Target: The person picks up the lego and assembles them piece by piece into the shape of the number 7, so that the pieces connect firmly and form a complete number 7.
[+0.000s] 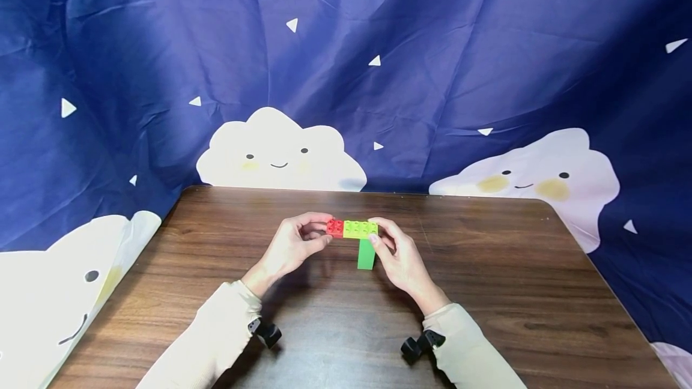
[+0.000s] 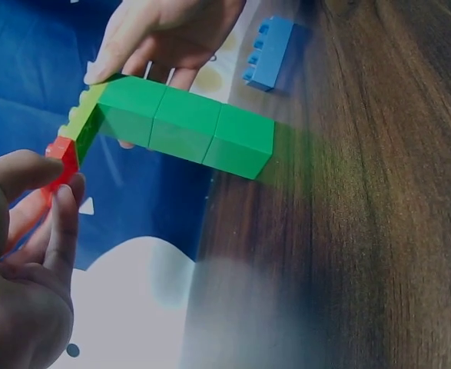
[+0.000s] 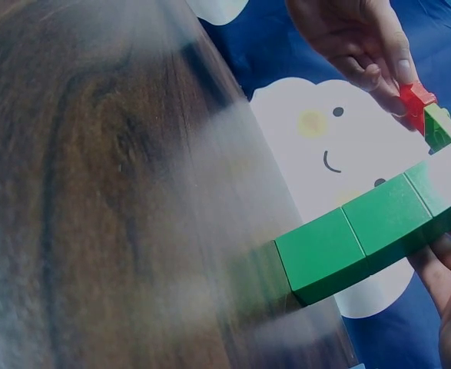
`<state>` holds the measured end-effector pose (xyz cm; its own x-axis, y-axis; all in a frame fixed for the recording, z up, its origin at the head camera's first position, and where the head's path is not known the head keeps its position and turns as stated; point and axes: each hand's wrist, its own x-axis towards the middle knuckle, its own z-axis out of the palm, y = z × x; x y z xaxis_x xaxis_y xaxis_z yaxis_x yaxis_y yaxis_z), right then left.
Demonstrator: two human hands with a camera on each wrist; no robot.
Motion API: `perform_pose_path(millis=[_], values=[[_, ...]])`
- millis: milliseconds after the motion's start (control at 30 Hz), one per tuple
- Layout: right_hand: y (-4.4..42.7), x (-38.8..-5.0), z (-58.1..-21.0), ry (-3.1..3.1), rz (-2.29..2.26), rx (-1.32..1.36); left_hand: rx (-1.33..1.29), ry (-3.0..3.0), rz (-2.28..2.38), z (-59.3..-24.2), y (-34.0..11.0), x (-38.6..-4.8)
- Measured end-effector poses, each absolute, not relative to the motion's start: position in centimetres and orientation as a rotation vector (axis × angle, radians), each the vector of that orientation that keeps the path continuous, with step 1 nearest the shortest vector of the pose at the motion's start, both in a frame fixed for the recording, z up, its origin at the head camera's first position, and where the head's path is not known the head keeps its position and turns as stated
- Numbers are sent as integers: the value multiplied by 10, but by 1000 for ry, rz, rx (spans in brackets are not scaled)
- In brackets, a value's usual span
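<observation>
Studded red blk point(image 1: 334, 229) abuts studded lime blk point(image 1: 357, 230) atop green 3-pc col. point(image 2: 185, 127)

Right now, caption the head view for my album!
Left hand grips red brick; right hand holds lime brick atop green column.

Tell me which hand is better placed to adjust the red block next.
Left, probably: the left hand pinches the red block, while the right hand holds the lime block at its opposite end.

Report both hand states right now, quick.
Left hand: closed, pinching the red brick between thumb and fingers.
Right hand: closed, gripping the lime brick at its end above the green column.
</observation>
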<state>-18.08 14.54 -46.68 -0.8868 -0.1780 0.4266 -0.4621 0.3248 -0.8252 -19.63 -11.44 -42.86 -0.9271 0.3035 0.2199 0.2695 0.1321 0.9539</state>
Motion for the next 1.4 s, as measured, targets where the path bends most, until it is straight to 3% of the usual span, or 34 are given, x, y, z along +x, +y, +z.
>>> perform_pose_path(millis=[1400], values=[[145, -180, -466, -2322, 1604, 579, 483, 2079, 2136, -436, -100, -202]])
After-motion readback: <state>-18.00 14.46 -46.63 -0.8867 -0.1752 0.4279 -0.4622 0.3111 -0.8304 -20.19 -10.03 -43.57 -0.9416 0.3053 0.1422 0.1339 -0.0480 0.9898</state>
